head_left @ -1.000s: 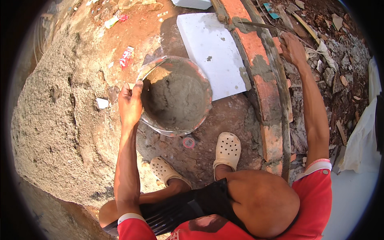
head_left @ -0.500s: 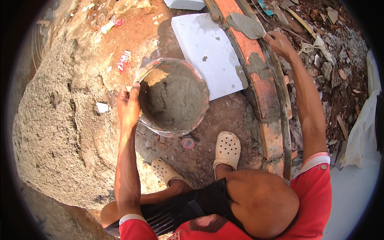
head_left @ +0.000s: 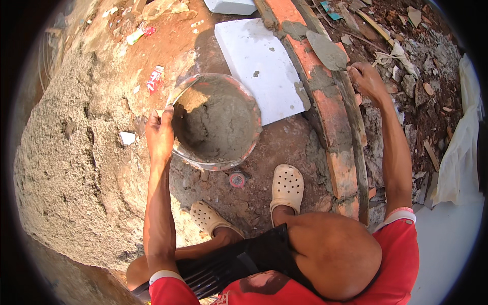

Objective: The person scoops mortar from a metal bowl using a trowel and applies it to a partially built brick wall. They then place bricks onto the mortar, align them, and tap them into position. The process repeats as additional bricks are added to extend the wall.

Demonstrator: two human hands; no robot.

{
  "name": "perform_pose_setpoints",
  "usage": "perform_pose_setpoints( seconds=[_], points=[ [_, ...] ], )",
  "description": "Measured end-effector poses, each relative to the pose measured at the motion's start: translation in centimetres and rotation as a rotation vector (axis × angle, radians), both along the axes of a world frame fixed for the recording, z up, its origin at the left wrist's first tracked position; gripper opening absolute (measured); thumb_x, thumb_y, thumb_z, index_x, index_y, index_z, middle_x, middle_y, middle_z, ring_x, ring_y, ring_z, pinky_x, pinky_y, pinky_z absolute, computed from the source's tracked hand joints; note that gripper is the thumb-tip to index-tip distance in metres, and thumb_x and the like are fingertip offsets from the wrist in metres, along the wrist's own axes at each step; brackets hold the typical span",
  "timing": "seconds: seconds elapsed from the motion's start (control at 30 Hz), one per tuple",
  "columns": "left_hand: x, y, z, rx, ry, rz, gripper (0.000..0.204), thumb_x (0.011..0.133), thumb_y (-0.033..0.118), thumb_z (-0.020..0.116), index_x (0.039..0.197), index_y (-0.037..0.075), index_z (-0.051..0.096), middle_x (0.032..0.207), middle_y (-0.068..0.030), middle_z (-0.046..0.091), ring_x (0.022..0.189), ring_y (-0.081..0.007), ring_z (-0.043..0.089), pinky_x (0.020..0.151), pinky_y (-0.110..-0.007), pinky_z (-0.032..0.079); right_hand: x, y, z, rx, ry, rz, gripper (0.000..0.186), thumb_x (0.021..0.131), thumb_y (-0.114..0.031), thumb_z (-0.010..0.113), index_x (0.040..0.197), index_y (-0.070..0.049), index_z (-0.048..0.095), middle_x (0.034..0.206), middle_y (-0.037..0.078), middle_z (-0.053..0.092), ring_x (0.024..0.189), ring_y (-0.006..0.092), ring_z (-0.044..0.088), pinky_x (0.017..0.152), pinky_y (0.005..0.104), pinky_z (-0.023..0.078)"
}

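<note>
My left hand point(head_left: 160, 133) is closed on the left rim of a round bucket point(head_left: 256, 113), and the bucket holds wet grey mortar point(head_left: 223, 122). Over on the right, my right hand point(head_left: 367, 81) grips a trowel point(head_left: 327, 52); its handle is hidden in my fingers. The grey, mortar-smeared blade lies over a low row of orange bricks point(head_left: 331, 116) with mortar along the joints. Whether the blade touches the bricks I cannot tell. Between bucket and bricks lies a white block point(head_left: 262, 68) spotted with mortar.
A wooden board point(head_left: 354, 119) runs along the outer side of the bricks. Beyond it lie rubble and scraps, with a pale plastic sheet point(head_left: 460, 142) at the far right. Rough, pitted concrete point(head_left: 61, 168) fills the left. My feet in cream clogs point(head_left: 288, 187) stand below the bucket.
My right hand has drawn the trowel nearer along the brick row and slightly right, and its blade has turned. My left hand still holds the bucket rim.
</note>
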State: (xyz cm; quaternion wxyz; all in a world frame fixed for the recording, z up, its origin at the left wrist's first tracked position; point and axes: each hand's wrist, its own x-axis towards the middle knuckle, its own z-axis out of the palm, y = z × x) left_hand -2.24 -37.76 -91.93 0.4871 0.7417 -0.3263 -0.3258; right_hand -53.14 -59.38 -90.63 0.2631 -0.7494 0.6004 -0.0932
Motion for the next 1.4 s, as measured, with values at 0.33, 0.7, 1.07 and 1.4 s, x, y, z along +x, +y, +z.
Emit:
perform_pose_setpoints(
  seconds=[0.33, 0.7, 1.07, 1.4],
  points=[
    [-1.1, -0.2, 0.2, -0.083, 0.021, 0.007, 0.023, 0.100, 0.024, 0.069, 0.084, 0.011, 0.058, 0.073, 0.0096, 0.047, 0.066, -0.0025, 0.034, 0.058, -0.024, 0.028, 0.1, -1.4, 0.6, 0.026, 0.308, 0.010, 0.038, 0.091, -0.033, 0.060, 0.095, 0.003, 0.072, 0.089, 0.028, 0.070, 0.082, 0.0481, 0.068, 0.075, 0.0535, 0.052],
    [0.3, 0.1, 0.0, 0.107, -0.015, -0.053, 0.022, 0.102, 0.022, 0.064, 0.111, 0.002, 0.065, 0.102, -0.0030, 0.069, 0.090, -0.0086, 0.059, 0.081, -0.026, 0.048, 0.3, -1.9, -2.7, -0.111, 0.111, -0.026, 0.037, 0.103, -0.033, 0.054, 0.098, 0.001, 0.069, 0.072, 0.006, 0.063, 0.054, 0.0140, 0.059, 0.051, 0.0318, 0.047],
    [-0.5, -0.1, 0.6, 0.035, -0.036, -0.036, 0.019, 0.102, 0.022, 0.065, 0.091, 0.008, 0.059, 0.082, 0.0058, 0.053, 0.074, -0.0044, 0.041, 0.066, -0.026, 0.034, 7.1, -4.1, -6.1, 0.325, -0.336, -0.192, 0.037, 0.102, -0.030, 0.050, 0.093, 0.002, 0.065, 0.073, 0.007, 0.060, 0.055, 0.0175, 0.056, 0.050, 0.0364, 0.049],
    [-0.9, 0.1, 0.9, 0.002, -0.024, -0.027, 0.026, 0.102, 0.023, 0.065, 0.082, 0.013, 0.054, 0.072, 0.0102, 0.044, 0.066, -0.0022, 0.032, 0.058, -0.024, 0.027, 3.8, -4.3, -4.6, 0.262, -0.147, -0.106, 0.041, 0.106, -0.035, 0.049, 0.081, -0.004, 0.060, 0.061, 0.002, 0.052, 0.051, 0.0141, 0.056, 0.045, 0.0333, 0.043]
  ],
)
